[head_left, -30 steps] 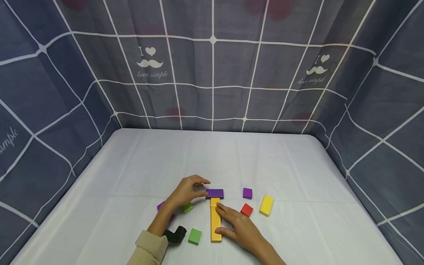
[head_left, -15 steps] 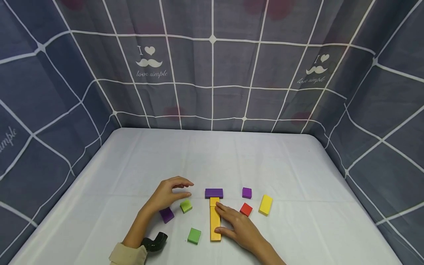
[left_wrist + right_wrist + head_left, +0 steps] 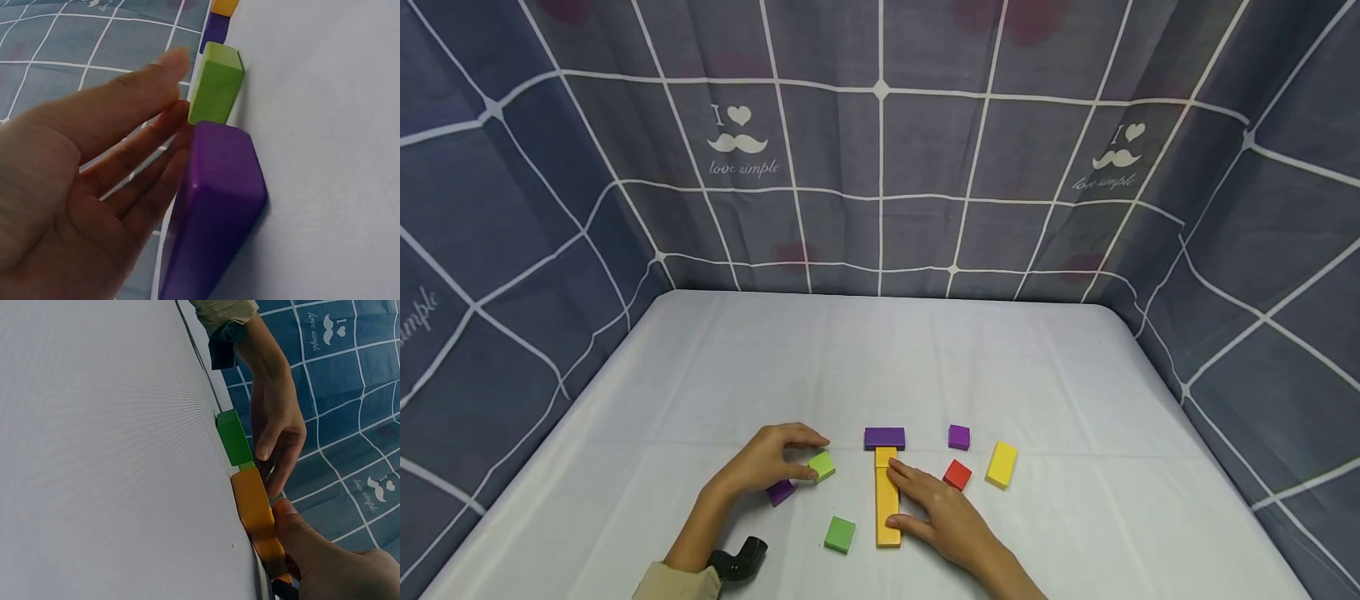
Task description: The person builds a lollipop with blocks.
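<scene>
In the head view my left hand (image 3: 760,462) reaches around a small lime-green block (image 3: 825,465), thumb and fingers spread on either side of it. The left wrist view shows the thumb apart from that lime block (image 3: 217,81), and a dark purple block (image 3: 219,206) closer in. My right hand (image 3: 951,521) rests along the right side of a long orange block (image 3: 887,529), fingertips and thumb touching it. A short orange piece (image 3: 885,456) sits at its far end, with a violet block (image 3: 884,438) lying crosswise beyond, forming a T.
A green block (image 3: 840,534) lies between the hands. Right of the T are a purple cube (image 3: 958,437), a red block (image 3: 957,474) and a yellow block (image 3: 1002,464). White cloth covers the table (image 3: 880,358), and grey checked curtains (image 3: 835,225) enclose it.
My left hand has left the violet crosspiece, moving left and then down toward the lime-green block. The right hand has stayed on the orange block.
</scene>
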The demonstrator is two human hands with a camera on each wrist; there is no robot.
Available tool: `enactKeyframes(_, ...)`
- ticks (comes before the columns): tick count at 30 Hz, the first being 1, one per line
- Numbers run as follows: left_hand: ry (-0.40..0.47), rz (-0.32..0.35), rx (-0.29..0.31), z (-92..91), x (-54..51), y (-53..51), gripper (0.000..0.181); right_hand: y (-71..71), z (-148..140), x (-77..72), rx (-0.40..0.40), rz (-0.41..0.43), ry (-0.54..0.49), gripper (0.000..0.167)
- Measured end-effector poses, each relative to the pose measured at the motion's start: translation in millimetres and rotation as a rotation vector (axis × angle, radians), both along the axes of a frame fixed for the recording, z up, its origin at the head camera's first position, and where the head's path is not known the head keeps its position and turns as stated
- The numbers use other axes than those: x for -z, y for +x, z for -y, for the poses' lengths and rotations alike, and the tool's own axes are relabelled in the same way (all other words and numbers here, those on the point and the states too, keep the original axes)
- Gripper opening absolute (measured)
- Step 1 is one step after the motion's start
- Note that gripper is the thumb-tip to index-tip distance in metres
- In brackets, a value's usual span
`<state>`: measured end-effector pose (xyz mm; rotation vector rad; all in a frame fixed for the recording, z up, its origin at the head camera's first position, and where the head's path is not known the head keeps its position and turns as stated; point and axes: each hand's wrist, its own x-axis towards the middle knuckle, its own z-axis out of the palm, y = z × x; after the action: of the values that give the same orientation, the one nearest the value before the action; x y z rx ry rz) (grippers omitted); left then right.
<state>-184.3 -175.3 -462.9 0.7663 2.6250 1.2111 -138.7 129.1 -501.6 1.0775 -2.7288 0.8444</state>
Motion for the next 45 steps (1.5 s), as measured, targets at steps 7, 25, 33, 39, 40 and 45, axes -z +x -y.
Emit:
enactKeyframes(7, -0.020, 0.017, 0.029, 1.0, 4.8, -1.1, 0.040, 0.1, 0.0, -1.3, 0.005, 0.016, 0.001, 0.061)
enactKeyframes(25, -0.044, -0.022, -0.021, 0.0, 8.2, -3.8, 0.032, 1.2, 0.8, -0.6, 0.006, 0.001, 0.015, 0.061)
enactKeyframes(33, -0.004, -0.067, -0.032, -3.0, 2.8, -13.0, 0.031, 0.2, 0.9, 0.2, 0.006, 0.007, 0.017, 0.060)
enactKeyframes(39, 0.025, -0.103, -0.086, -18.9, -8.9, -23.5, 0.030, 0.9, 1.6, 0.0, 0.005, 0.019, 0.020, 0.061)
enactKeyframes(40, 0.031, -0.108, -0.099, -22.5, -11.2, -26.1, 0.030, 0.8, 1.5, -0.4, 0.006, 0.021, 0.022, 0.061)
enactKeyframes(45, 0.059, -0.171, -0.127, -41.2, -20.9, -40.2, 0.031, 0.0, 0.8, -1.1, 0.010, 0.021, 0.021, 0.060)
